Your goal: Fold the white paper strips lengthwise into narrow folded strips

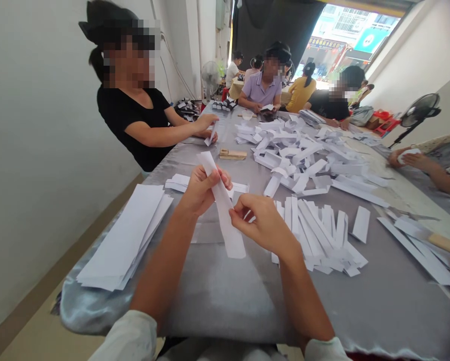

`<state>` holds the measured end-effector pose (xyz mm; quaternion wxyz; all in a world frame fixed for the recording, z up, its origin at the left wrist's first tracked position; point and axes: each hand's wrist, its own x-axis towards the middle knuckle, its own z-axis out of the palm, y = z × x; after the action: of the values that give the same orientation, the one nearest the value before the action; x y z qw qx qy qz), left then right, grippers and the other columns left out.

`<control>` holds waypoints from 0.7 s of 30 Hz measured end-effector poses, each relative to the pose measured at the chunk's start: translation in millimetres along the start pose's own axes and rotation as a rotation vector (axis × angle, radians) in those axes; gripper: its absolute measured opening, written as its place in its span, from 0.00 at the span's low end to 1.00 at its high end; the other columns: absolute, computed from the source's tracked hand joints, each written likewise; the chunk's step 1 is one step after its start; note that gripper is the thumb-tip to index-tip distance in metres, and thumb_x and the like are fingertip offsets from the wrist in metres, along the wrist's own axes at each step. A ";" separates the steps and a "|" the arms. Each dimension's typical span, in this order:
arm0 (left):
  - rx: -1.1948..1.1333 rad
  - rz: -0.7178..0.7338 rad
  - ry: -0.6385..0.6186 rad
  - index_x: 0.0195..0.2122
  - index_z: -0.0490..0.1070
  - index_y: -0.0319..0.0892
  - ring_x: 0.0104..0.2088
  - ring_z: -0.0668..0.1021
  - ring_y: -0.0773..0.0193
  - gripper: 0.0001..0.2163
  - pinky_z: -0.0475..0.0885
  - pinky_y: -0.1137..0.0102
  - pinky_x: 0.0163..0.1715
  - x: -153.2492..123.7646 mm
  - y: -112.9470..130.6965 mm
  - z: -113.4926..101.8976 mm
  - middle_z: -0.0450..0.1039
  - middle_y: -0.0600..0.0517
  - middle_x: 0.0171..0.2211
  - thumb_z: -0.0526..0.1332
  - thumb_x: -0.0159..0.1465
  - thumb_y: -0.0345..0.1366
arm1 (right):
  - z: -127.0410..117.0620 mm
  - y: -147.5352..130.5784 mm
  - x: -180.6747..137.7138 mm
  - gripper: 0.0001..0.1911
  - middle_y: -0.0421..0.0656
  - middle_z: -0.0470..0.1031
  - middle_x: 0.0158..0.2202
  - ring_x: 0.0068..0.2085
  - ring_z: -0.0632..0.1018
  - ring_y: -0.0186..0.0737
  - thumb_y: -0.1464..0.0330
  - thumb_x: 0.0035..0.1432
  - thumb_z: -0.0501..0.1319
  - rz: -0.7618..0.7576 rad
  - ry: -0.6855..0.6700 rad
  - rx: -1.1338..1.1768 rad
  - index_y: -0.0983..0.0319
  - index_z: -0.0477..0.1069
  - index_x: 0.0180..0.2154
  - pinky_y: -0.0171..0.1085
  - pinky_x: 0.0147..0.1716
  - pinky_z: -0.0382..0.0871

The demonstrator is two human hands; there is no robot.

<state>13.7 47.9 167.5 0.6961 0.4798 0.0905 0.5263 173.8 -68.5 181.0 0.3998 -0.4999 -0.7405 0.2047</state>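
Observation:
A narrow folded strip of white paper (pixel 230 235) slants in front of me, held above the table. My left hand (pixel 205 188) grips its upper part, thumb on top. Along the strip's right edge, my right hand (pixel 260 218) pinches the paper between thumb and fingers. To the left lies a stack of wider white paper sheets (pixel 125 235). Several narrow folded paper strips (pixel 315 233) are spread right of my right hand. Behind my left hand, more folded paper (pixel 177 183) rests on the table, partly hidden.
A grey cloth covers the table (pixel 217 301). Beyond my hands are a wooden block (pixel 233 154) and a large heap of folded paper (pixel 296 155). A person in black (pixel 134 115) works at the left edge; other people sit farther back and right. A fan (pixel 416 113) stands at right.

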 end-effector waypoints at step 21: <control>0.439 0.022 0.147 0.35 0.86 0.40 0.29 0.81 0.62 0.14 0.75 0.70 0.29 -11.4 1.3 25.3 0.83 0.47 0.31 0.77 0.61 0.48 | -0.3 9.3 2.8 0.28 0.37 0.66 0.22 0.25 0.70 0.35 0.51 0.76 0.58 0.141 -0.054 0.148 0.58 0.64 0.25 0.36 0.25 0.67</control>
<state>23.9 24.0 177.3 0.5608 0.5810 0.2480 0.5353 178.9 -62.0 175.7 0.4004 -0.5141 -0.6967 0.3000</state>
